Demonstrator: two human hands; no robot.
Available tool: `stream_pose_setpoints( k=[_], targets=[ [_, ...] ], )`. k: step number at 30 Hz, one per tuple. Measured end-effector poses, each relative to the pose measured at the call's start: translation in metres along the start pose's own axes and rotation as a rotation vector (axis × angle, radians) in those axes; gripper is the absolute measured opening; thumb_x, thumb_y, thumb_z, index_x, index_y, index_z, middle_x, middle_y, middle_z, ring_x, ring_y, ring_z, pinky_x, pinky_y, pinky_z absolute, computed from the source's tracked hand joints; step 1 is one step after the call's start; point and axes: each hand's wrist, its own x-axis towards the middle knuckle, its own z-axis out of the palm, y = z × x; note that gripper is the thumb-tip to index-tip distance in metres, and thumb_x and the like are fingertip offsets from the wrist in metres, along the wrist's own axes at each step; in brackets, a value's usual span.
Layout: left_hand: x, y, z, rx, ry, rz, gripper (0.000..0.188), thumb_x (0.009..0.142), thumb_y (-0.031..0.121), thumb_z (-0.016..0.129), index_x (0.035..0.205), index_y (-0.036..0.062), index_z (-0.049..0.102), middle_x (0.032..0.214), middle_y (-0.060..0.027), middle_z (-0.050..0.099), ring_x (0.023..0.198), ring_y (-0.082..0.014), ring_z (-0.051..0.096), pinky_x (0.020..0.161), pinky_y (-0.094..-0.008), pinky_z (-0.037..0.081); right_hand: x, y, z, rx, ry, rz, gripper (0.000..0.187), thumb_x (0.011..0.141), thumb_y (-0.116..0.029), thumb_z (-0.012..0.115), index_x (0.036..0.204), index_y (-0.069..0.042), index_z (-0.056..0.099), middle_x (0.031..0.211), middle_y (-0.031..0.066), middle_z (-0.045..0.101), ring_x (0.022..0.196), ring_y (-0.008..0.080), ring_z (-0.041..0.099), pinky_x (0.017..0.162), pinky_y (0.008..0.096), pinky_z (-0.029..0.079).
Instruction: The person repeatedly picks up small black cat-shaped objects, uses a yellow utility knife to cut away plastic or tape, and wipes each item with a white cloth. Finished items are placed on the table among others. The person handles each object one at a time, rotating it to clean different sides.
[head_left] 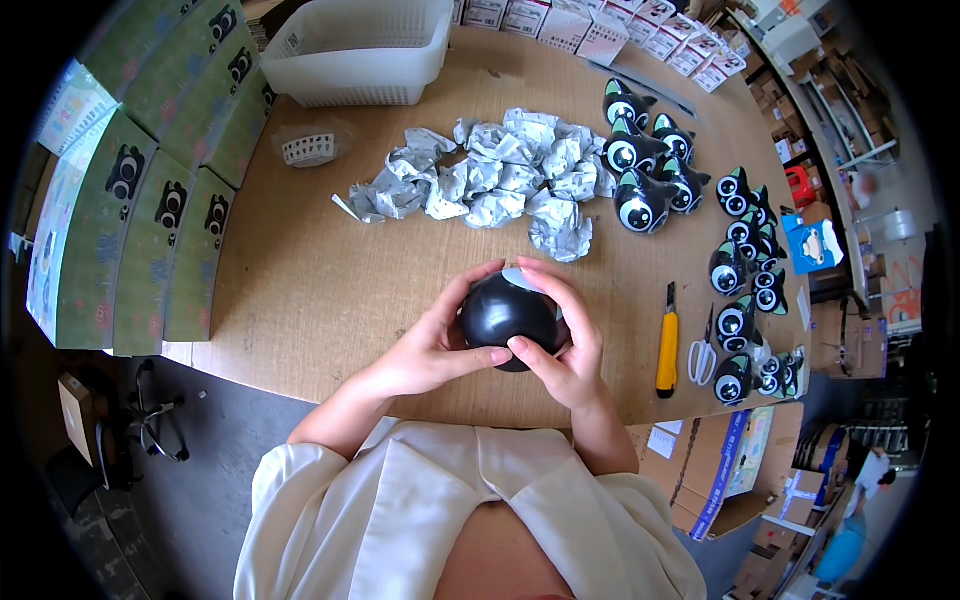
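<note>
Near the table's front edge, both my hands hold a glossy black round figurine with a pale patch at its top. My left hand curves round its left side, fingertips at the top and thumb in front. On the right side my right hand grips it, thumb pressed against the front. Its face, if any, is hidden from me. Just beyond lie crumpled wads of grey printed paper. To their right sits a group of black cat figurines with big white-ringed eyes; more small cat figurines line the right edge.
A yellow utility knife and white-handled scissors lie to the right. At the back left stands a white plastic basket, with a small clear bag before it. Green boxes are stacked left; small white boxes line the back. An open carton stands below the right edge.
</note>
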Motion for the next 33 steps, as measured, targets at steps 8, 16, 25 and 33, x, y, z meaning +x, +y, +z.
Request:
stream_pose_setpoints(
  k=[8,16,25,33],
  targets=[
    [0.0,0.0,0.001,-0.005,-0.001,0.023,0.084,0.084,-0.001,0.072,0.15,0.0065,0.021,0.143,-0.011,0.036,0.129,-0.0194,0.042,0.102,-0.034,0.045,0.001,-0.003,-0.003,-0.036,0.005,-0.031,0.054,0.078,-0.011,0.076,0.126,0.003,0.056,0.13,0.0199,0.053,0.117,0.0304,0.056,0.097,0.0372,0.045],
    [-0.001,0.001,0.001,-0.002,-0.009,0.016,0.083,0.084,-0.001,0.072,0.15,0.0046,0.021,0.143,-0.0115,0.036,0.13,-0.0196,0.041,0.105,-0.0337,0.042,-0.001,0.0,0.0,-0.029,-0.001,-0.018,0.055,0.078,-0.014,0.076,0.126,0.002,0.056,0.131,0.0199,0.053,0.117,0.0316,0.056,0.097,0.0384,0.045],
    [-0.013,0.009,0.011,0.087,-0.052,0.127,0.092,0.077,0.005,0.078,0.148,0.0015,0.02,0.145,-0.0142,0.033,0.137,-0.0226,0.033,0.113,-0.0373,0.028,-0.007,-0.006,-0.001,-0.081,-0.02,-0.285,0.058,0.08,-0.025,0.077,0.126,0.001,0.054,0.132,0.0257,0.05,0.119,0.0421,0.054,0.098,0.0466,0.045],
    [-0.019,0.019,0.009,0.592,-0.119,0.33,0.095,0.074,0.025,0.085,0.143,0.001,0.024,0.139,-0.0219,0.035,0.129,-0.035,0.039,0.108,-0.0446,0.033,-0.015,0.0,0.007,-0.071,0.022,-0.52,0.071,0.074,-0.03,0.083,0.128,-0.005,0.046,0.133,0.0232,0.048,0.119,0.0468,0.052,0.097,0.0544,0.047]
  ],
)
